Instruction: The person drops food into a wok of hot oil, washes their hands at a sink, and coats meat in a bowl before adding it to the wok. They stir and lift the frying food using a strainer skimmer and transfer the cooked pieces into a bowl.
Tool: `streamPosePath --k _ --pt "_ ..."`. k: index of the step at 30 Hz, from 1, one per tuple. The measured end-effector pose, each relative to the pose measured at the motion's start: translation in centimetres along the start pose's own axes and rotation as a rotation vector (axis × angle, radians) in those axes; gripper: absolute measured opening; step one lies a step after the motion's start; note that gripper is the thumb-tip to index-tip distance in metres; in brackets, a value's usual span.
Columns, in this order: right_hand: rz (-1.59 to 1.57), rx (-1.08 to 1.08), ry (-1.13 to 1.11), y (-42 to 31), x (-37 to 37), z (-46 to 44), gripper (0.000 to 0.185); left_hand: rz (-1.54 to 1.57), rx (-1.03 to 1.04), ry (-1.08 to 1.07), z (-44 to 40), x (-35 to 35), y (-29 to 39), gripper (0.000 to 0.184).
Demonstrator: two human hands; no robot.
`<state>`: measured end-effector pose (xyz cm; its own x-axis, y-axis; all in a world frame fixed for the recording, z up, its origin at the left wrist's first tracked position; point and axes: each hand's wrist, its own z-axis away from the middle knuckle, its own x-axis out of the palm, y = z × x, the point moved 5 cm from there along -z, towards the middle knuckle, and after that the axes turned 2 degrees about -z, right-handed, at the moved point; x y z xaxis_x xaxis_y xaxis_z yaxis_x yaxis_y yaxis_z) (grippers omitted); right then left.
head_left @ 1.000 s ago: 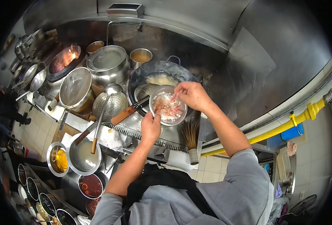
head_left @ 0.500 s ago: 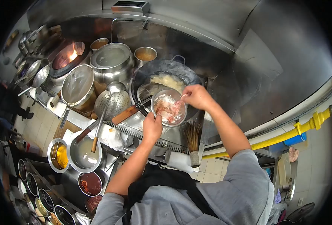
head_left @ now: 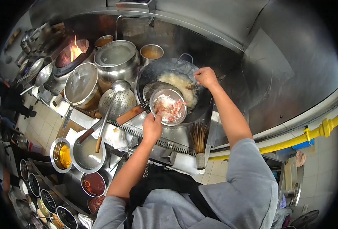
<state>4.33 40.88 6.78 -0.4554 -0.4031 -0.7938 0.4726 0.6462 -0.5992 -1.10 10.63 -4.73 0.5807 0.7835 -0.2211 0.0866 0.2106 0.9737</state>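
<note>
My left hand [head_left: 152, 128] grips the near rim of a metal bowl [head_left: 185, 110] that holds raw meat strips [head_left: 173, 108] with white powder. The bowl is over the near edge of a large dark wok [head_left: 153, 72], where pale oil [head_left: 176, 81] bubbles. Above the wok's right side is my right hand [head_left: 206, 77], its fingers pinched together; a small dark piece shows just below them, and what they hold is too small to name. A mesh strainer [head_left: 153, 88] rests in the wok behind the bowl.
A perforated ladle [head_left: 117, 104], a solid ladle [head_left: 121, 85] and a lidded pot [head_left: 115, 57] stand left of the wok. Farther left, flames [head_left: 75, 49] rise from another wok. A bamboo brush [head_left: 199, 141] lies at the right front. A person [head_left: 14, 101] is at the far left.
My right hand has moved from the bowl up and to the right, over the wok. The bowl in my left hand has shifted slightly left relative to the wok.
</note>
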Motion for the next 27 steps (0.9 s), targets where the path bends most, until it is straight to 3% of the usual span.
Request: streamPosePath --k 1,2,5,8,9,10,11,13,17,19,21,23,25,27 --pt "0.155 -0.189 0.028 -3.0 -0.9 1.3 0.022 0.032 -0.041 -0.032 0.2 -0.2 0.9 0.026" --pt "0.240 -0.320 -0.023 -4.7 -0.1 2.9 0.017 -0.039 0.101 0.033 -0.8 0.4 -0.7 0.025" --pt "0.710 -0.439 -0.295 -8.8 4.0 9.6 0.016 0.007 0.174 0.003 -0.9 1.1 1.3 0.025" --pt "0.882 -0.469 -0.192 -7.5 4.0 10.3 0.016 -0.045 0.153 -0.017 -0.5 1.6 2.4 0.024" --pt "0.725 -0.442 -0.205 -8.6 2.2 10.3 0.017 -0.095 0.120 -0.017 -0.5 1.5 2.6 0.024" --pt "0.567 -0.419 -0.220 -9.2 0.7 10.0 0.018 -0.133 0.265 0.054 0.0 1.0 3.4 0.024" --pt "0.388 -0.520 -0.232 -9.1 -0.3 9.5 0.012 -0.130 0.262 0.062 0.2 1.1 3.0 0.024" --pt "-0.157 -0.067 -0.532 -9.3 -0.2 10.3 0.011 -0.030 0.102 0.003 0.0 1.9 0.7 0.024" --pt "-0.085 -0.067 -0.427 -7.4 2.4 10.3 0.015 0.062 0.059 0.015 0.8 1.6 1.2 0.029" --pt "0.104 -0.432 -0.293 -5.9 3.8 9.1 0.017 0.078 0.073 0.033 0.8 1.4 0.8 0.029" --pt "0.031 -0.445 -0.333 -5.1 3.8 7.9 0.018 0.060 0.028 0.027 0.4 1.4 0.2 0.029" --pt "-0.478 0.055 -0.340 -3.6 2.5 6.4 0.015 0.028 0.039 0.020 -0.3 1.2 -0.8 0.026" --pt "-0.556 0.042 -0.277 -2.7 1.2 5.1 0.015 -0.005 0.047 0.011 -0.7 1.2 -2.1 0.024" --pt "-0.416 0.135 -0.230 -0.5 1.3 3.1 0.009 -0.011 0.036 0.034 -0.8 1.0 -2.9 0.026"
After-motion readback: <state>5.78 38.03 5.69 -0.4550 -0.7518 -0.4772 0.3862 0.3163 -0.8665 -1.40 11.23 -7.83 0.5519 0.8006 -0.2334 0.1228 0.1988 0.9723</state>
